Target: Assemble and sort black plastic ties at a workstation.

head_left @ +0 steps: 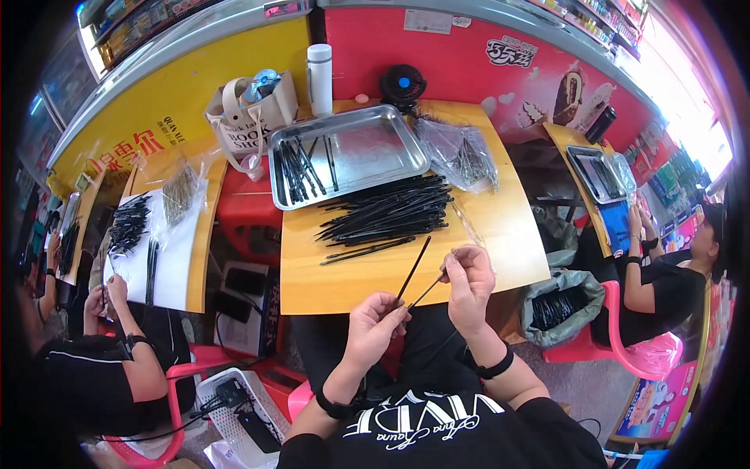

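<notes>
In front of my body, just off the table's near edge, my left hand (373, 327) pinches a long thin black strip (415, 266) that slants up to the right. My right hand (469, 283) has its fingers closed on a thin dark rod (426, 292), whose lower end meets the strip at my left fingertips. How the two join there is too small to tell. Beyond my hands lies a big pile of similar black strips (383, 213). A shallow metal tray (373, 152) behind it holds several more, grouped at its left side.
On the wooden table (336, 289), a clear plastic bag (461, 156) of thin pieces lies right of the tray. A white bottle (319, 78), a canvas tote (254, 117) and a small fan (402, 84) stand behind. People work at side tables; a sack (558, 305) stands at right.
</notes>
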A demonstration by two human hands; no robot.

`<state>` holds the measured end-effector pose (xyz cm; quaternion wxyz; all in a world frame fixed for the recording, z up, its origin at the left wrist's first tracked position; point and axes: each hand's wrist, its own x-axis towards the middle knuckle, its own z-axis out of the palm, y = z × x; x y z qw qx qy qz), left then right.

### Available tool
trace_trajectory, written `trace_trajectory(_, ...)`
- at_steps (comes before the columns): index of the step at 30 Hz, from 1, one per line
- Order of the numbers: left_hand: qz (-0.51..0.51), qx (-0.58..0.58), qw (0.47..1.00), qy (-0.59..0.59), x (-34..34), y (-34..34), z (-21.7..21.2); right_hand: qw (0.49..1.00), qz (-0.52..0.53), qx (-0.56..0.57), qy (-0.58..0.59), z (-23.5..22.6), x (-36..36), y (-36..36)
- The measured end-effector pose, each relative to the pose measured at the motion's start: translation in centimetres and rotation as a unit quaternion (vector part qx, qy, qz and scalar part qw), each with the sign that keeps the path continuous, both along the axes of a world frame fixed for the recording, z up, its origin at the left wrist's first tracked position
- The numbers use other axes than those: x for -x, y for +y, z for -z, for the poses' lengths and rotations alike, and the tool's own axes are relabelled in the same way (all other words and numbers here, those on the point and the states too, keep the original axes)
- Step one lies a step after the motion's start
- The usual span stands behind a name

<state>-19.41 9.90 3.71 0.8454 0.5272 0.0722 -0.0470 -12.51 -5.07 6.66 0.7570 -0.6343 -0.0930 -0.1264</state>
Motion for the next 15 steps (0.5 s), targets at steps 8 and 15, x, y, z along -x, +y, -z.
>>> trace_trajectory(8, -0.04, 0.017, 0.999, 0.002, 0.1, -0.2, 0.1, 0.975, -0.158, -0.051, 0.145, 2.4, 4.1, 1.8)
trace_trajectory(15, -0.055, -0.006, 0.998, -0.019, 0.6, -0.5, 0.0, 0.988, -0.103, -0.029, 0.11, 2.8, 4.2, 2.4)
